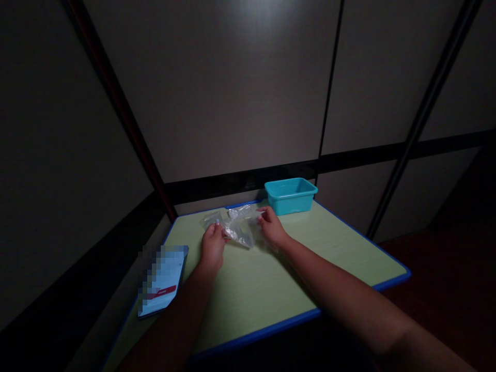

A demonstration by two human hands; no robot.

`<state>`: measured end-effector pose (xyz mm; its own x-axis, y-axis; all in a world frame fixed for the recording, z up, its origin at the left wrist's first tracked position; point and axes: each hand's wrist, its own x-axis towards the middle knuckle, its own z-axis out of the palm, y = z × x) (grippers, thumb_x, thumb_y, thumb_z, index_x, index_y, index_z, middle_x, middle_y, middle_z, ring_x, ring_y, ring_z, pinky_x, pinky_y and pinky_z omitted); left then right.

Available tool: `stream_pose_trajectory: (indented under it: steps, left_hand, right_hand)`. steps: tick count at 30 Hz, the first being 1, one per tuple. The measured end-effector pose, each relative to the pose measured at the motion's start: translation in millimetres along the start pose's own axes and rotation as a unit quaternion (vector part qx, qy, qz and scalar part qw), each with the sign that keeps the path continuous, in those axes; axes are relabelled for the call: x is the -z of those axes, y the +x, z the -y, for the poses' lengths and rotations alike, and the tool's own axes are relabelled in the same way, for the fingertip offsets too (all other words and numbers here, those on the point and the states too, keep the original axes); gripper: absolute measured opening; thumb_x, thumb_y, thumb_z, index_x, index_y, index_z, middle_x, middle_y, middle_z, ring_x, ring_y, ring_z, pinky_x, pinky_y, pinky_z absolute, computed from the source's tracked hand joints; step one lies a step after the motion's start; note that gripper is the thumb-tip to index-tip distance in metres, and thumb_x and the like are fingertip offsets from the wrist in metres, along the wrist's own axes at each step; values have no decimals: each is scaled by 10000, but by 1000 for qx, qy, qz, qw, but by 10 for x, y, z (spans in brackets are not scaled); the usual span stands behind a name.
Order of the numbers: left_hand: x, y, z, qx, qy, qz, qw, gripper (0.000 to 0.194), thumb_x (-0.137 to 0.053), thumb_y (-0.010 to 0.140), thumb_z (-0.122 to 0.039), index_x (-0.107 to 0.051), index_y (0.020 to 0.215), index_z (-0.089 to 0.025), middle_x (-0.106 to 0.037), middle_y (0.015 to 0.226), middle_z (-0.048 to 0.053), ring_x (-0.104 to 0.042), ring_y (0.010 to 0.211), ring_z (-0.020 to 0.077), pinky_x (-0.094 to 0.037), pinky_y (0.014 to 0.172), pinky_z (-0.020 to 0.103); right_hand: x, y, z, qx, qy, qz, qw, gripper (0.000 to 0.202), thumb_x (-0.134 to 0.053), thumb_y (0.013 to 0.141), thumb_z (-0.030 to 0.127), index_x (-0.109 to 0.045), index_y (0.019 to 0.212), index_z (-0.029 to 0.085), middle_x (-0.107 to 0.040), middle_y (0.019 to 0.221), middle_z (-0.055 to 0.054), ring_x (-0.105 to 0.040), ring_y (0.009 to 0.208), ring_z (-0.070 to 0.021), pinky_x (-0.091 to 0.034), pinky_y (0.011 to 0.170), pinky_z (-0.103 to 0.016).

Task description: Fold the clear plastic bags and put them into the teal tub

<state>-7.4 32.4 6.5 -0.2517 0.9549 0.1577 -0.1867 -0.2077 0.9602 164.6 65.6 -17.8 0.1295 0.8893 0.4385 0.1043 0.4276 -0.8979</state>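
Over the back half of the table, my left hand pinches a crumpled clear plastic bag between thumb and fingers. To its right, my right hand is closed on a second piece of clear plastic, which looks like another bag. The two films overlap between my hands, so I cannot tell for sure whether they are separate. I cannot make out anything inside them. A turquoise plastic basin stands just behind and right of my right hand.
At the table's left edge lies a flat pale-blue item with a red band, partly blurred out. The pale green table has a blue rim. Wardrobe-like panels rise directly behind it. The room is dim.
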Motion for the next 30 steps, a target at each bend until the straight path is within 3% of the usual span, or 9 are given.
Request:
stream_pose_trajectory:
  steps: [3, 5, 10, 15, 17, 21, 25, 30]
  left_hand:
    - [-4, -9, 6, -7, 21, 21, 1000, 451, -642, 587, -594, -540, 673, -164, -561, 622, -10, -524, 552, 118, -414, 503, 227]
    - [-8, -21, 1, -21, 37, 39, 998, 425, -650, 600, -569, -539, 651, -162, -553, 607, -13, -516, 552, 114, -401, 506, 218]
    - [-32, -55, -22, -37, 55, 100, 993, 358, -675, 618, -484, -511, 591, -166, -512, 548, -37, -481, 533, 98, -383, 515, 204]
    - [-103, -119, -43, -34, 49, 142, 988, 324, -696, 589, -438, -529, 558, -162, -510, 522, -39, -452, 499, 91, -354, 487, 202]
    - [-127, -146, -56, -35, 49, 155, 986, 305, -701, 584, -422, -555, 557, -156, -537, 534, -28, -463, 512, 95, -354, 498, 204]
    - [-128, -159, -71, -40, 47, 145, 987, 298, -705, 579, -414, -559, 563, -156, -541, 540, -30, -473, 532, 98, -358, 525, 207]
    - [-79, -115, -67, -38, 41, 100, 993, 322, -688, 600, -447, -543, 584, -160, -519, 552, -34, -477, 542, 98, -368, 532, 208]
    - [-19, -35, -64, -27, 12, 13, 999, 367, -647, 616, -515, -521, 601, -171, -512, 595, -32, -487, 560, 102, -376, 516, 207]
  right_hand:
    - [23, -18, 88, 36, -77, -24, 996, 369, -535, 740, 272, -466, 1096, 205, -518, 919, -45, -507, 774, -163, -414, 673, -298]
    - [42, -46, 176, 81, -110, -5, 991, 370, -563, 748, 305, -490, 1098, 212, -498, 1032, -69, -504, 871, -179, -424, 720, -312]
    - [62, -122, 344, 170, -149, 76, 971, 216, -671, 696, 357, -591, 817, 196, -491, 925, -40, -476, 931, -192, -387, 845, -344]
    - [11, -188, 370, 193, -163, 154, 955, 286, -787, 555, 352, -619, 708, 178, -482, 974, -45, -453, 994, -207, -333, 903, -356]
    - [-9, -207, 375, 192, -160, 169, 954, 288, -797, 542, 339, -627, 706, 175, -493, 983, -50, -452, 1005, -212, -324, 904, -359]
    - [-18, -202, 396, 175, -125, 169, 962, 162, -727, 652, 299, -620, 656, 177, -538, 918, -44, -483, 970, -198, -315, 899, -360]
    - [2, -142, 363, 117, -68, 136, 981, 166, -671, 685, 304, -576, 625, 182, -556, 842, -31, -510, 899, -184, -376, 820, -329]
    - [13, -82, 299, -9, 48, 78, 996, 288, -631, 682, 433, -483, 630, 191, -543, 674, 10, -542, 715, -152, -424, 658, -275]
